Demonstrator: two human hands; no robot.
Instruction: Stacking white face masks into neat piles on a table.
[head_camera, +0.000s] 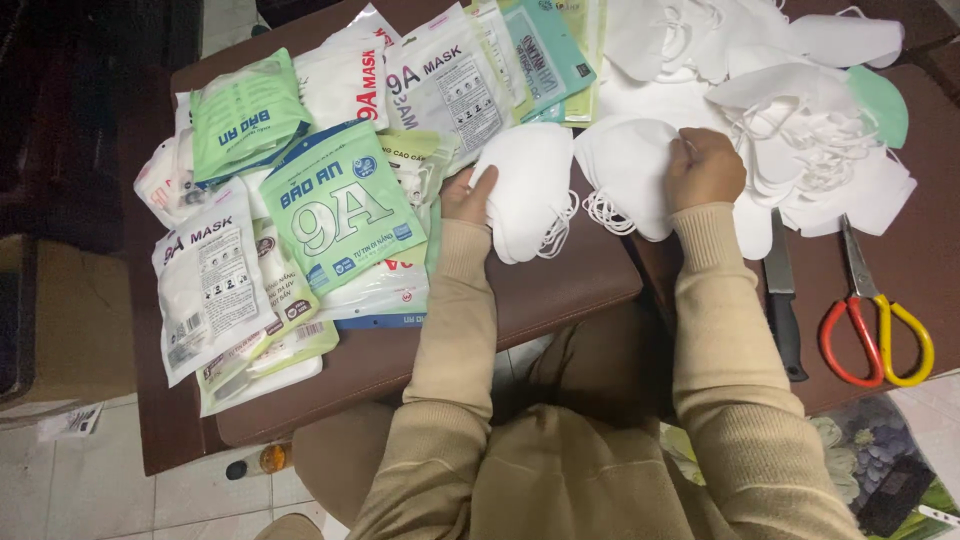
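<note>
The white mask stack (530, 190) at centre frame overhung the tabletop (560, 290) edge; it might slide off. The left hand (468, 197) gripped it. The right hand (705, 168) pinched a second stack (630, 170), whose ear loops (608, 212) could snag.

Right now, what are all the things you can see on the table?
Packs of masks: a heap, too overlapped to count, white, green and teal, left half of the table.
Loose masks: a big pile, white, one pale green, top right.
Stack under left hand: white masks, middle.
Stack under right hand: white masks, middle.
Knife: one, black handle, right of the right arm.
Scissors: one pair, one red and one yellow handle, far right.
Table: dark brown.
Left hand: holds the edge of its stack.
Right hand: rests on its stack.
</note>
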